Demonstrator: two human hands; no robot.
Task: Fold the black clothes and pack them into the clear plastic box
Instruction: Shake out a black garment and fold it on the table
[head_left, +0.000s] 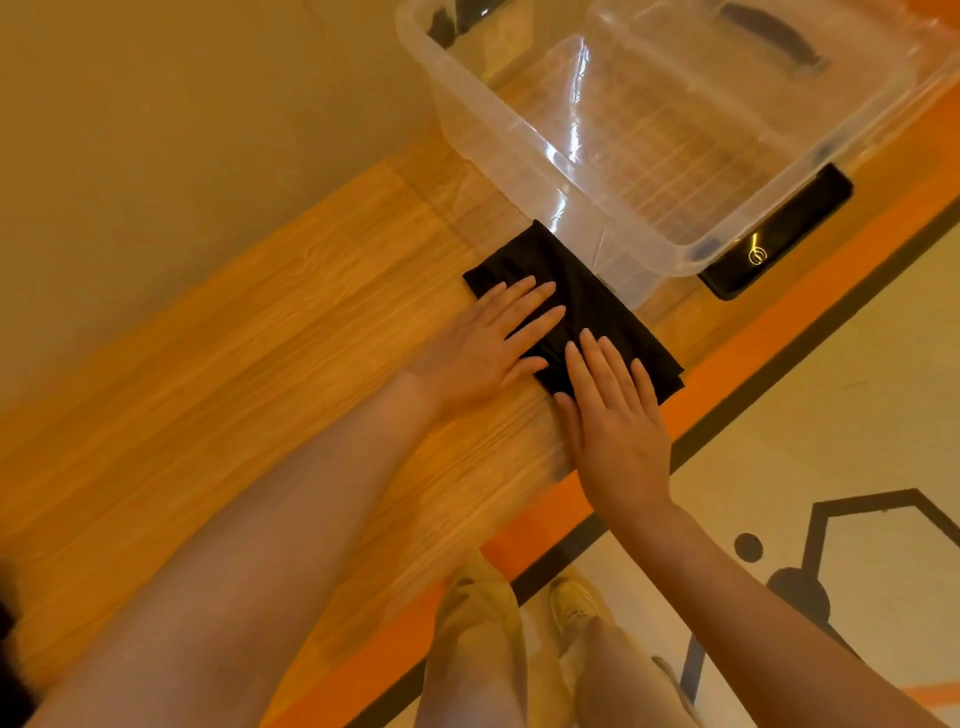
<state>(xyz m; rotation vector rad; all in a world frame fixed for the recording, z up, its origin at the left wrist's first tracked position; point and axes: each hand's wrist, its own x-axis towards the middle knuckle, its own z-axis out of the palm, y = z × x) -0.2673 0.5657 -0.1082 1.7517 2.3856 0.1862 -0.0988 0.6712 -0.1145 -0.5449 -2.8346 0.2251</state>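
- Pressing flat, the black cloth (587, 306) is held under the straight fingers of the left hand (483, 343) and right hand (613, 415).
- Just beyond the fingertips, the clear box (467, 93) is touched by the cloth.
- If lifted loosely, the folds could be undone.

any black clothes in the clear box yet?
No: the clear plastic box shows only its bare ribbed floor, while the folded black cloth lies on the table beside it under both hands.

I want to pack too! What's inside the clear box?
The box looks empty: through it only the wooden table shows. The black cloth lies outside, under both hands. The far end is cut off.
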